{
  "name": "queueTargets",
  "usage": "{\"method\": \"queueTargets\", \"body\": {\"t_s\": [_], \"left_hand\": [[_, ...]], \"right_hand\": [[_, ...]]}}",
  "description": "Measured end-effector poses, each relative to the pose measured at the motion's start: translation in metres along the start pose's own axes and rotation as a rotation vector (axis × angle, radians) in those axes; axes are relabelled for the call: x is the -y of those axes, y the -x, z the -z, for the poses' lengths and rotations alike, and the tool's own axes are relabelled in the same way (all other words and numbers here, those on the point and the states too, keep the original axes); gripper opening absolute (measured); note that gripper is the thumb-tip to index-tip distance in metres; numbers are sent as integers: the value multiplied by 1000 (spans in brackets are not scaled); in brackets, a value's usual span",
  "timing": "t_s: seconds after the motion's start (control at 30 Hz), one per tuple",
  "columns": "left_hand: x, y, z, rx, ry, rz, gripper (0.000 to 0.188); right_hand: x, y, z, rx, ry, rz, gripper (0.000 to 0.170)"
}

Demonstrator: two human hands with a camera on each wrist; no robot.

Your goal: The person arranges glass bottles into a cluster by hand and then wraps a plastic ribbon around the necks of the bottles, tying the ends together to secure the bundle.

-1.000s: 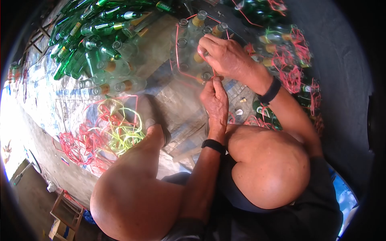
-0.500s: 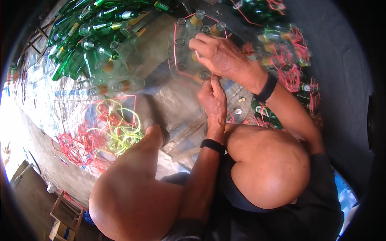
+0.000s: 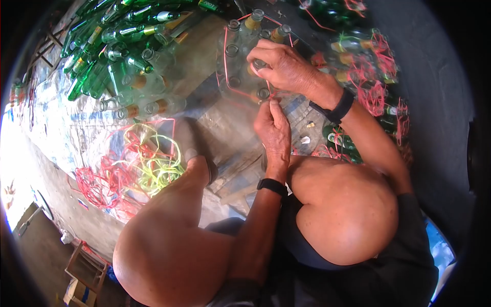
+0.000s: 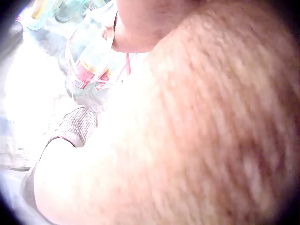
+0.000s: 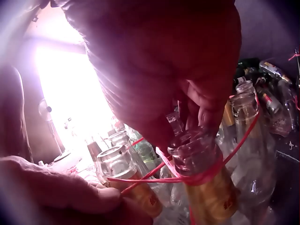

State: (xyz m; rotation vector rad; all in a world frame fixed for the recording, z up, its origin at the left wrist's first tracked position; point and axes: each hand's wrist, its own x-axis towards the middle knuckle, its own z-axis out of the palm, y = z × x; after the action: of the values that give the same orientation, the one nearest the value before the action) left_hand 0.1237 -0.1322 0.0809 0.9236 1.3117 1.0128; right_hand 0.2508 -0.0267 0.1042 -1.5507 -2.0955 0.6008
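A cluster of clear glass bottles [image 3: 231, 50] stands upright, with pink plastic twine [image 5: 136, 181] running round the necks. My left hand [image 3: 273, 125] pinches the twine at the near side of the cluster, thumb on top. Over the near right bottles, my right hand [image 3: 289, 66] bends its fingers down and grips a strand of the twine. In the right wrist view, the twine wraps round one gold-labelled bottle neck [image 5: 199, 161] and crosses itself beside it. Red labels show low on the bottles [image 4: 86, 72] in the left wrist view.
Many green bottles [image 3: 123, 33] lie piled at the back left. Tangled pink and yellow-green twine [image 3: 153, 163] lies by the left foot [image 3: 197, 169]. More bottles bound with pink twine [image 3: 373, 97] lie at the right. A wooden stool [image 3: 87, 271] is at the lower left.
My right hand shifts slightly left, then back right, over the bottle necks, keeping the twine. The left hand stays pinched at nearly the same spot.
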Motion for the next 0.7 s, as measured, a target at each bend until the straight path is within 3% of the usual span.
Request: {"method": "queueTargets", "body": {"t_s": [0.13, 0.23, 0.43, 0.5, 0.53, 0.6, 0.7], "left_hand": [[-8, 4, 1, 6, -103, 35, 27], [-4, 6, 0, -42, -66, -65, 25], [-9, 5, 10, -10, -75, -11, 25], [-7, 4, 11, -7, -99, -18, 26], [-7, 5, 11, -4, -99, -17, 26], [-6, 5, 11, -4, -109, -20, 27], [-3, 3, 12, -6, -100, -32, 27]], "right_hand": [[5, 5, 9, 18, -90, -74, 24], [2, 6, 12, 11, -28, -16, 29], [7, 8, 13, 49, -13, -85, 29], [5, 7, 9, -103, 35, 131, 39], [5, 6, 8, -104, 35, 128, 39], [8, 2, 9, 198, -6, -163, 37], [3, 1, -1, 81, 32, -61, 29]]}}
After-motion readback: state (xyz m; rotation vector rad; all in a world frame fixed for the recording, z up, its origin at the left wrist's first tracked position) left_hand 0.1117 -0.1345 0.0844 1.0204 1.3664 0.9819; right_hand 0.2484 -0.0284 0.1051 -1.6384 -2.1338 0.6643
